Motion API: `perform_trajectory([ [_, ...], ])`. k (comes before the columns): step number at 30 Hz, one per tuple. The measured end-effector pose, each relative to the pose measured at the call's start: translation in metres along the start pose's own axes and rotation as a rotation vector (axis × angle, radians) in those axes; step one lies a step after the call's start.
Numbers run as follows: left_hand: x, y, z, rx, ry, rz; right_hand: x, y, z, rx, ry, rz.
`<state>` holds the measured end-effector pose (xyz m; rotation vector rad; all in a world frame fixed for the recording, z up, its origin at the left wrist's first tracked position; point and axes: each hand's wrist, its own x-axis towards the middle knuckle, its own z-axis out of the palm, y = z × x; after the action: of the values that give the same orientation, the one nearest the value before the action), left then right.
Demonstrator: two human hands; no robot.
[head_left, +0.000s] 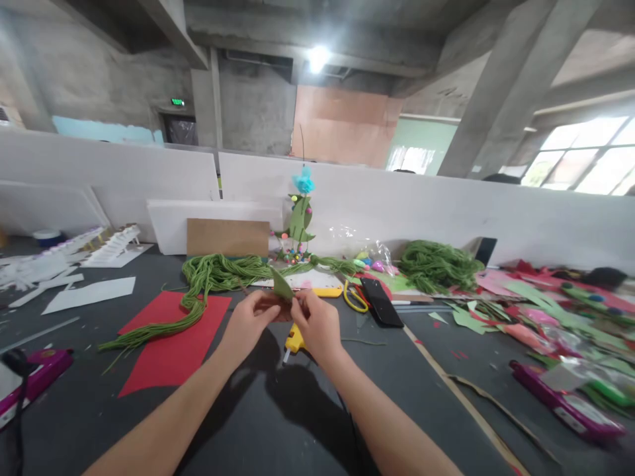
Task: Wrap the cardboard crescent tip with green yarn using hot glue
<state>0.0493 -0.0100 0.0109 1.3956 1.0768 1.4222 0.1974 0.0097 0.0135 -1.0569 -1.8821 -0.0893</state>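
Note:
My left hand (247,322) and my right hand (317,324) meet above the dark table (238,423). Both pinch a small craft piece: a green felt leaf (281,285) standing up from a brownish part held between the fingers. A yellow glue gun (294,340) lies on the table just below my right hand. A bundle of green yarn (208,277) stretches across a red felt sheet (169,344) to the left of my hands.
A black phone (381,301) and yellow-handled scissors (354,297) lie right of my hands. A finished felt plant with a blue top (301,218) stands at the white partition. Green and pink felt scraps (540,311) and magenta packets (565,400) cover the right side.

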Motion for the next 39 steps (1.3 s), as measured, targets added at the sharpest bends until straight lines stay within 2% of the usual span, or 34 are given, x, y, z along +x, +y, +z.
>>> perform_trajectory([
  [6, -0.016, -0.006, 0.006, -0.225, 0.075, -0.025, -0.015, 0.000, 0.011, -0.154, -0.024, -0.402],
  [9, -0.020, -0.010, 0.003, -0.285, 0.132, -0.067, -0.019, -0.002, 0.014, -0.187, -0.055, -0.504],
  [13, -0.019, -0.014, 0.000, -0.337, 0.208, -0.108, -0.020, -0.005, 0.016, -0.186, -0.101, -0.556],
  [18, -0.019, -0.010, 0.002, -0.419, 0.236, -0.141, -0.021, -0.009, 0.013, -0.127, -0.166, -0.475],
  [24, -0.018, -0.007, 0.000, -0.525, 0.200, -0.206, -0.025, -0.016, 0.007, -0.040, -0.179, -0.161],
  [27, -0.018, -0.009, 0.000, -0.564, 0.187, -0.243, -0.027, -0.019, 0.005, -0.015, -0.197, -0.051],
  [34, -0.016, -0.015, 0.000, -0.640, 0.197, -0.313, -0.030, -0.023, 0.009, 0.046, -0.250, 0.047],
  [39, -0.017, -0.019, 0.003, -0.590, 0.191, -0.303, -0.033, -0.024, 0.013, 0.085, -0.291, 0.066],
])
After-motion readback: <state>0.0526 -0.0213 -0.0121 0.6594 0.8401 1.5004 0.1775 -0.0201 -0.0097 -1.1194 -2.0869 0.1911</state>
